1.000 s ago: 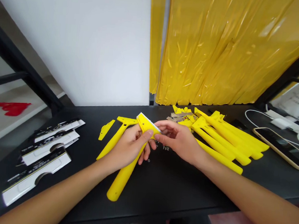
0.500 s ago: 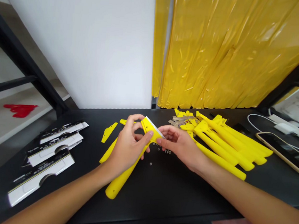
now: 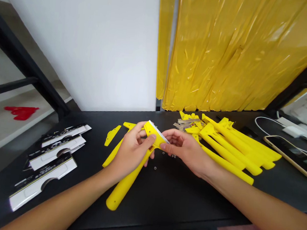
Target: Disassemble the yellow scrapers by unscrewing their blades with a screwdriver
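Note:
A yellow scraper (image 3: 125,189) with a long round handle is tilted between my hands over the black table, its head pointing up and away. Along the far edge of the head runs a silvery metal blade (image 3: 156,129). My left hand (image 3: 130,150) is closed around the head and neck, thumb pressed on the yellow face. At the head's right corner, my right hand (image 3: 188,148) pinches the end with thumb and fingers. Another yellow scraper handle (image 3: 111,156) and a loose yellow head plate (image 3: 112,135) lie to the left. A small nut (image 3: 155,168) rests below my right hand.
Several yellow scraper handles (image 3: 231,150) are heaped on the right, beside a pile of yellow plates and metal blades (image 3: 189,122). White-and-black packages (image 3: 42,182) lie at left. A phone (image 3: 295,156) and white cables sit far right. Yellow plastic sheeting (image 3: 228,57) hangs behind.
The scraper's handle end has swung slightly toward me, and its head is tipped a little differently. Both hands keep their grip on it.

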The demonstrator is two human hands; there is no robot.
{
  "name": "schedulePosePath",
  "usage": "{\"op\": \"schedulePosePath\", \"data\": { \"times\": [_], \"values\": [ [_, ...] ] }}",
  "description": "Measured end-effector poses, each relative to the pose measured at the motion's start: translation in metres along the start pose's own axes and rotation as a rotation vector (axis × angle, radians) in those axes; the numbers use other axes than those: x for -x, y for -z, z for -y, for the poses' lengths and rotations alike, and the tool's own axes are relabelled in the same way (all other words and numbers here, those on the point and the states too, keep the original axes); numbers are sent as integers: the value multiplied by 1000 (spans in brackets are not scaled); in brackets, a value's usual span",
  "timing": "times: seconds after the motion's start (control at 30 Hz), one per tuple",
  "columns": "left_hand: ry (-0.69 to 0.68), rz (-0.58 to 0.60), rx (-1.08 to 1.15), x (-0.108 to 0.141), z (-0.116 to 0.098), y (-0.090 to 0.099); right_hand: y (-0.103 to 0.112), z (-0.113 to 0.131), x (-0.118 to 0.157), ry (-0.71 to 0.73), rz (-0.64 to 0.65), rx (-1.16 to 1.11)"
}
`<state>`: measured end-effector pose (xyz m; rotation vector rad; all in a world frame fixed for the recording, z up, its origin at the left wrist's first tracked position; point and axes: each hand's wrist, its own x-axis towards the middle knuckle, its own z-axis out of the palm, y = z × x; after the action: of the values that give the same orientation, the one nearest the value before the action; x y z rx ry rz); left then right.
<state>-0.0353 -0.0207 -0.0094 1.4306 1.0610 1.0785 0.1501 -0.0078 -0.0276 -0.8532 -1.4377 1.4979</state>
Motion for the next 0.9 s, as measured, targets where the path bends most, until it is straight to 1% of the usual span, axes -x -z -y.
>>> {"op": "schedulePosePath", "data": {
  "times": [0.1, 0.2, 0.33, 0.47, 0.67, 0.9],
  "values": [
    [155, 105, 47, -4, 1, 1, 2, 0, 0, 14, -5, 0],
    [233, 149, 45, -6, -1, 0, 4, -1, -2, -29, 26, -32],
    [229, 156, 22, -5, -4, -1, 7, 0, -4, -133, 89, -165],
    [233, 151, 30, -5, -6, -1, 8, 2, -5, -124, 94, -238],
    [214, 132, 35, -7, 0, 2, 11, 3, -4, -166, 79, -127],
    [200, 144, 51, -10, 5, 9, 23, 6, -7, -145, 168, -82]
  ]
}}
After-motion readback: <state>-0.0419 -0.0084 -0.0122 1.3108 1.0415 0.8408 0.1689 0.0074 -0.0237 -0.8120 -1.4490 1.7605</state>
